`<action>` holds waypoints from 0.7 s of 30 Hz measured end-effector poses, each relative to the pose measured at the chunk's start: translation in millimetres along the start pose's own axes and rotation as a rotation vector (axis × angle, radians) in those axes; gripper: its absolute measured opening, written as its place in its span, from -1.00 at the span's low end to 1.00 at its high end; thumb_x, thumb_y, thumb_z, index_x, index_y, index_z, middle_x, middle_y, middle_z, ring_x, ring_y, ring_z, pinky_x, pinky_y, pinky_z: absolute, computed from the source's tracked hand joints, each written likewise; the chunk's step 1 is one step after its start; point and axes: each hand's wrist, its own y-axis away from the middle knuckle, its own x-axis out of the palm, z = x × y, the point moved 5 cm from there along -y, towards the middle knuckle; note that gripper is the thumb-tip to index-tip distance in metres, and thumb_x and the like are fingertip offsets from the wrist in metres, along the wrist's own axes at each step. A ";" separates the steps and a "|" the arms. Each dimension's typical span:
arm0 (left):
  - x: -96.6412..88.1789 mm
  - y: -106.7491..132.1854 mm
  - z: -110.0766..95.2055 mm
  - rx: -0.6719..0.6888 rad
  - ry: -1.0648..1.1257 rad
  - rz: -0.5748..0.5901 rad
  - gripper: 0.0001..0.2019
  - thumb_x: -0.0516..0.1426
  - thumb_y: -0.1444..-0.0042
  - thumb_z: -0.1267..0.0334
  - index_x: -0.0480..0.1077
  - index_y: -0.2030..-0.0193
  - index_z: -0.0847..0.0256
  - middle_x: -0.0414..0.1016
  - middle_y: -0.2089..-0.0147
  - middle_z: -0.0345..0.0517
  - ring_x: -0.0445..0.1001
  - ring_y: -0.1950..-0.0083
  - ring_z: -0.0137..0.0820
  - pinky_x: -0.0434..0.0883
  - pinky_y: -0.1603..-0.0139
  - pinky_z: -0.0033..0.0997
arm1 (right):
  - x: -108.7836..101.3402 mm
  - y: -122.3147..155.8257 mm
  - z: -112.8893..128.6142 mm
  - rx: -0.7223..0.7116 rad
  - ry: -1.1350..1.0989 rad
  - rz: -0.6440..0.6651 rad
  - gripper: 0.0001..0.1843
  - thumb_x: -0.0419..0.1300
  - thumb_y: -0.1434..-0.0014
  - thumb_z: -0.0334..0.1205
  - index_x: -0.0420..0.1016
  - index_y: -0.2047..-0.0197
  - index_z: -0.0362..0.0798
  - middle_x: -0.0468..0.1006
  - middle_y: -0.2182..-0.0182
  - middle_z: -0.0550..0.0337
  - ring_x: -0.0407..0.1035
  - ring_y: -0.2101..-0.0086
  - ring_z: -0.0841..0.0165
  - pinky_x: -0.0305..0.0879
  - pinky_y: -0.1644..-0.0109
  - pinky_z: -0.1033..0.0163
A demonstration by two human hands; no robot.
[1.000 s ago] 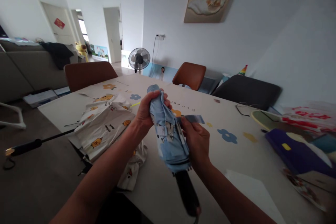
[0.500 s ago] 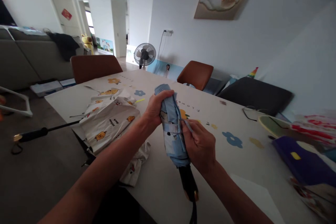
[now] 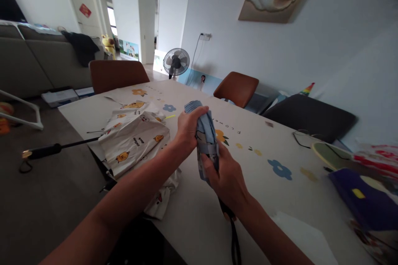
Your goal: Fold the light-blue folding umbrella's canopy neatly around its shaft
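The left hand grips the far part of a folded blue umbrella above the table — the right hand is closed around its nearer part. A cream umbrella lies crumpled to the left — handle past the table's edge.

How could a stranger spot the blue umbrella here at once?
Find the big flower-printed white table. Above it, the left hand and right hand hold the blue umbrella. Unlike the loose cream duck-print umbrella to its left, it is rolled up, with a strap across it.
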 end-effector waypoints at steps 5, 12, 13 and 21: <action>0.0 2.6 1.1 0.003 0.029 -0.012 -0.70 0.31 0.27 0.20 0.29 0.45 0.24 0.28 0.59 -0.32 0.27 0.60 -0.57 0.25 0.51 -0.51 | 5.3 2.3 3.1 -0.072 0.157 -0.043 -0.18 -0.01 -0.15 0.12 -0.10 -0.29 -0.28 0.35 -0.02 -0.36 0.42 0.20 0.01 0.39 0.34 0.07; 0.1 6.0 9.4 -0.101 0.079 -0.021 -0.64 0.30 0.20 0.07 0.30 0.37 0.24 0.32 0.55 -0.31 0.31 0.57 -0.58 0.28 0.47 -0.52 | 6.3 5.1 8.6 0.011 0.278 -0.010 -0.23 -0.01 -0.18 -0.01 -0.13 -0.31 -0.28 0.35 0.02 -0.36 0.40 0.23 0.03 0.36 0.46 0.14; 0.4 5.6 10.4 -0.116 0.072 -0.019 -0.64 0.29 0.19 0.06 0.30 0.38 0.24 0.32 0.55 -0.30 0.30 0.57 -0.58 0.28 0.47 -0.52 | 5.8 4.8 7.1 0.032 0.272 0.001 -0.26 -0.02 -0.19 -0.04 -0.13 -0.31 -0.27 0.37 0.04 -0.34 0.40 0.25 0.05 0.35 0.47 0.15; 14.0 1.0 10.8 -0.261 0.134 0.141 -0.86 0.18 0.02 0.25 0.34 0.41 0.29 0.42 0.46 -0.18 0.39 0.45 -0.51 0.35 0.28 -0.48 | -3.6 -5.8 -15.2 0.185 -0.125 0.092 -0.31 0.02 -0.15 -0.07 -0.03 -0.29 -0.13 0.46 0.12 -0.12 0.42 0.29 0.15 0.33 0.30 0.12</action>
